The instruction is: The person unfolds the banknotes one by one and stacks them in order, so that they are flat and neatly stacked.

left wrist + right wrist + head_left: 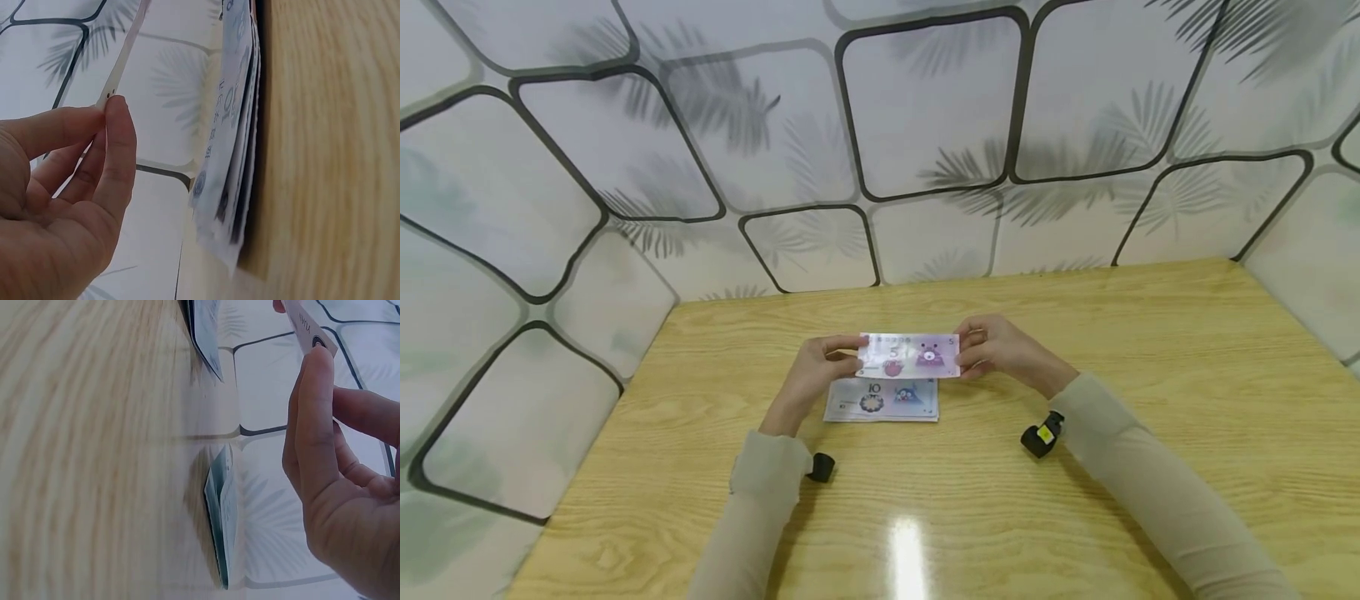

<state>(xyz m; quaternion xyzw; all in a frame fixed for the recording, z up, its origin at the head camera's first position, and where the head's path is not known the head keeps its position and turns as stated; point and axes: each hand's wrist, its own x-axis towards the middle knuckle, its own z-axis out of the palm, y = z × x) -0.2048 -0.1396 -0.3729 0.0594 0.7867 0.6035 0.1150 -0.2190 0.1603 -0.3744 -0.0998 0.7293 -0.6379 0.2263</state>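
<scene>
A purple play banknote [910, 357] marked 5 is held up flat between both hands. My left hand [815, 368] pinches its left end between thumb and fingers. At the right end, my right hand [1006, 352] pinches it the same way. Just below and partly behind it, a stack of blue-grey play banknotes [882, 402] marked 10 lies on the table. The left wrist view shows that stack [228, 131] edge-on, with several loose layers. A folded, greenish paper piece [222, 519] rests on the table in the right wrist view; the head view does not show it.
The wooden table [1187, 400] runs back to a wall [932, 108] patterned with dark outlines and grey leaves. Dark wrist cameras [1041, 435] are worn at both cuffs. A bright light reflection lies on the front of the table.
</scene>
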